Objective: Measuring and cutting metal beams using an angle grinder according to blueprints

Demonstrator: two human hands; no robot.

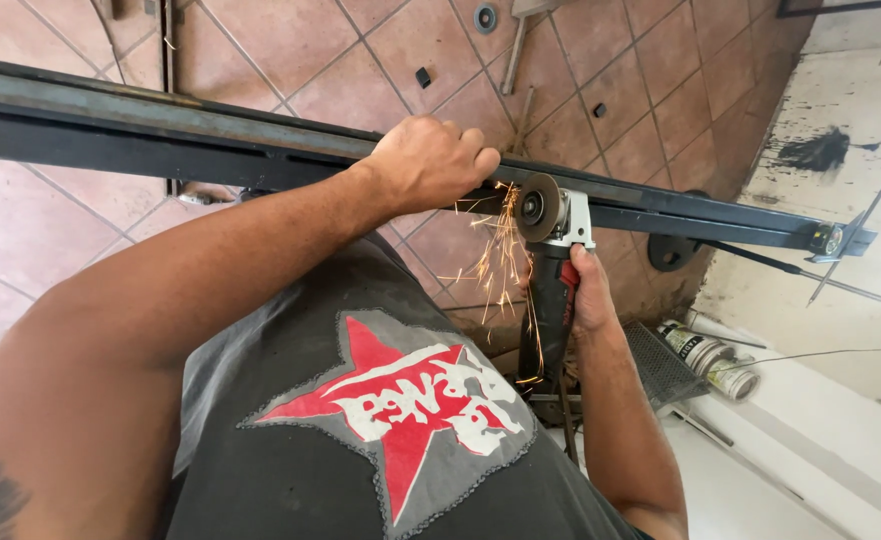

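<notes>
Grinding one steel beam (210, 135), sparks flying.
My left hand (430, 160) clamps the beam; my right hand (590, 290) grips one angle grinder (550, 270).

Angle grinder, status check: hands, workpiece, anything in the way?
Left hand clamped on steel beam. Right hand grips angle grinder, disc at beam's lower edge, sparks flying. Cans on floor, clear of it.

Metalworking spot, likely a home workshop: terracotta floor tiles (50, 230), long steel beam (160, 135) across the scene, angle grinder (550, 250) throwing sparks (495, 250), loose washers and scrap far, cans (710, 360) near right.
</notes>
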